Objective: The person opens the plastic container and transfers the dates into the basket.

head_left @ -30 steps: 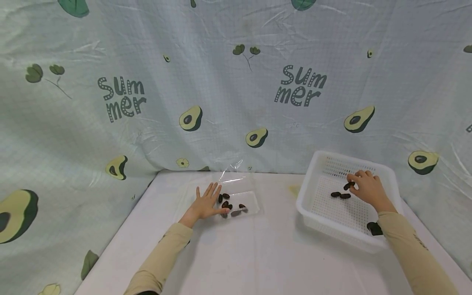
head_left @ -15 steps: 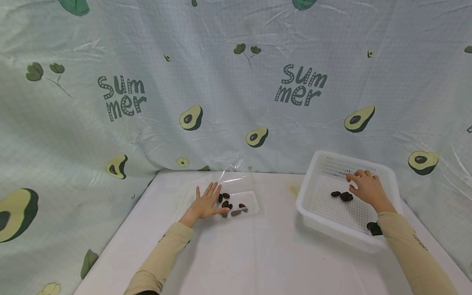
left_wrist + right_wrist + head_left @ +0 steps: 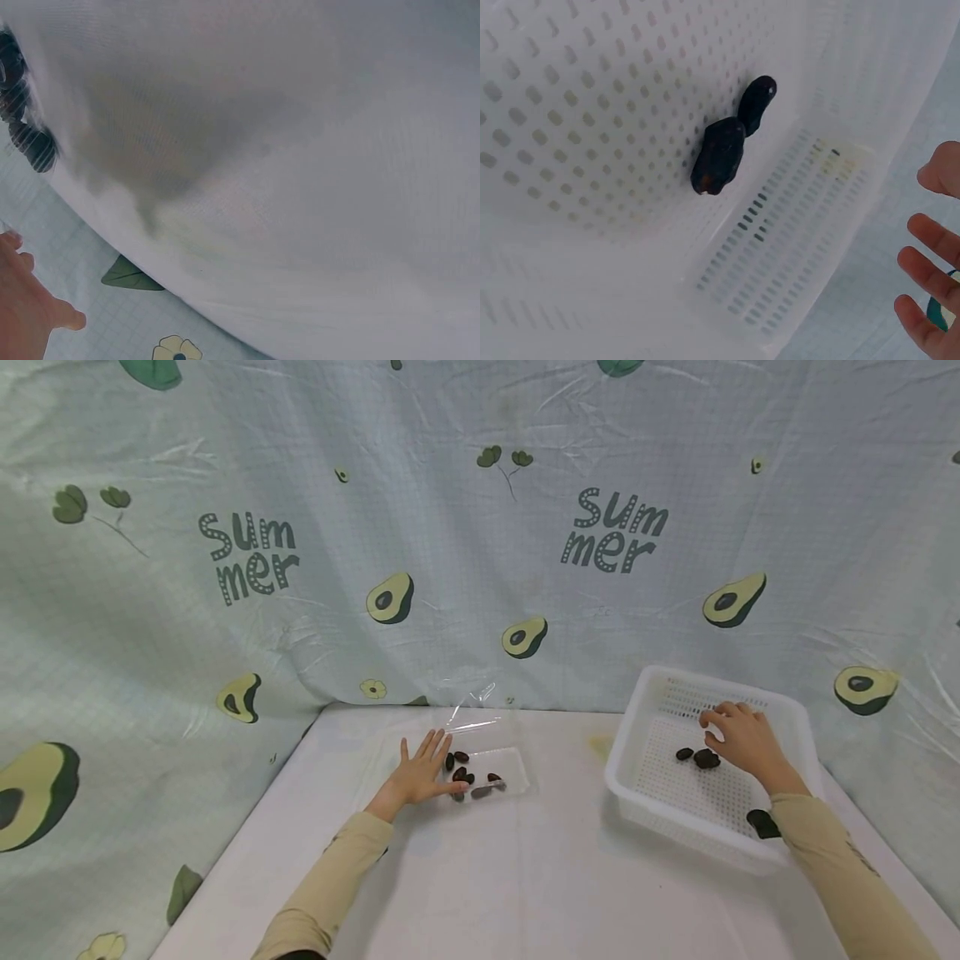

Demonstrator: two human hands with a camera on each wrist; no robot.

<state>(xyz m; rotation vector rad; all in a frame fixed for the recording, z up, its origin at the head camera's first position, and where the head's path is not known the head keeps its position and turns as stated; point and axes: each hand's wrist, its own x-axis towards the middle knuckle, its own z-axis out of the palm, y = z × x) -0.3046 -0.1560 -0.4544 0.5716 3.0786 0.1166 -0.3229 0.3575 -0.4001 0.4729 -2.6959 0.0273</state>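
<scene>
My left hand (image 3: 416, 777) lies with spread fingers at the left side of a clear plastic tray (image 3: 513, 768). Several dark oval dates (image 3: 460, 774) lie in that tray, partly behind the thumb. Over the white perforated basket (image 3: 678, 824) hovers my right hand (image 3: 742, 743), its fingers loosely bent and nothing in them. Just left of it, on the basket floor, a small clump of dates (image 3: 707, 760) touches or nearly touches a single date (image 3: 684, 754). The right wrist view shows this dark wrinkled clump (image 3: 716, 157) apart from the fingers (image 3: 930, 274).
A black object (image 3: 763, 824) sits in the basket's near right corner, partly hidden by the right sleeve. White cloth (image 3: 555, 860) covers the table between tray and basket. A printed curtain (image 3: 450, 527) hangs behind and at the sides.
One second ago my right hand pinched a date above the basket. It let go, and the date dropped onto those below. The right hand has since shifted slightly up; the left stays put.
</scene>
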